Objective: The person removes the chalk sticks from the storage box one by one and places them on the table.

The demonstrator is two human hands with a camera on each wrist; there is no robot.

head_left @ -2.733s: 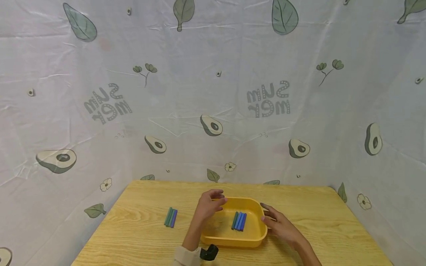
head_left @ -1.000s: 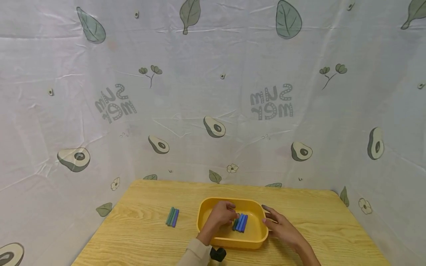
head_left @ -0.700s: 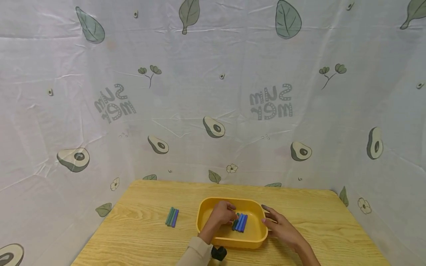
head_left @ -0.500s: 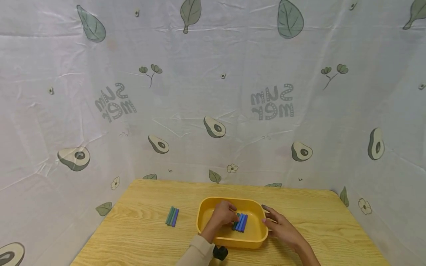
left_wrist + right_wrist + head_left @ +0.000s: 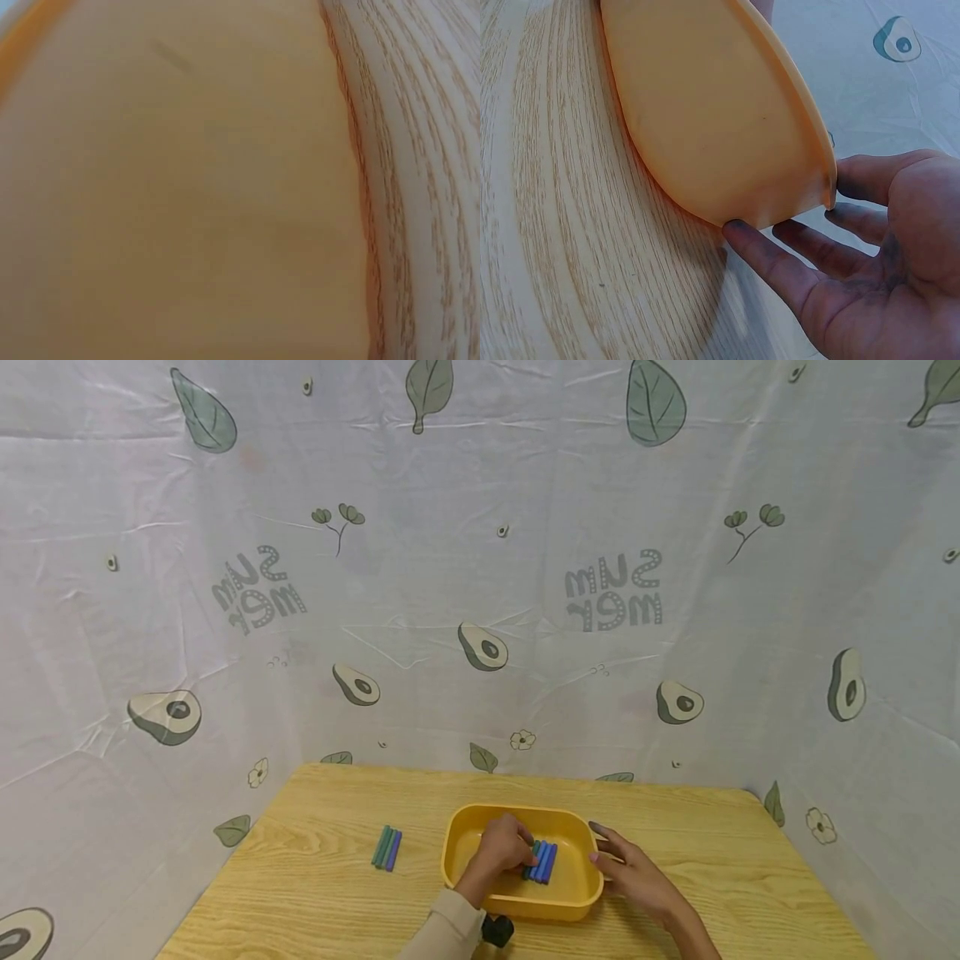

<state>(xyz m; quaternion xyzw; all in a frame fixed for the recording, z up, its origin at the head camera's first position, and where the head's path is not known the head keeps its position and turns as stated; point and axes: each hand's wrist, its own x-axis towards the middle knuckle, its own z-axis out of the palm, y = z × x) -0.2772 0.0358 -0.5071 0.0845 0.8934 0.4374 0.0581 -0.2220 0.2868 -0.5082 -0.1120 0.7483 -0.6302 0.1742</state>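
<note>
A yellow tray [image 5: 525, 908] stands on the wooden table. In it lie several blue and dark green sticks [image 5: 545, 863] side by side, like crayons or pastels. My left hand [image 5: 504, 843] reaches into the tray, its curled fingers at the dark green stick on the left of that row; the fingertips are partly hidden. At the tray's right end, my right hand [image 5: 636, 872] holds the rim and outer wall. The right wrist view shows its thumb at the rim and smudged fingers [image 5: 772, 262] along the outside wall. Only the tray's outer wall [image 5: 187, 187] fills the left wrist view.
Left of the tray, several green and purple sticks [image 5: 387, 848] lie together on the table [image 5: 315, 893]. A pale curtain [image 5: 525, 568] printed with avocados and leaves hangs behind and beside the table.
My left hand has come down from above the tray's back left rim to the sticks inside, where it shifts only slightly. My right hand keeps its place at the tray's right end.
</note>
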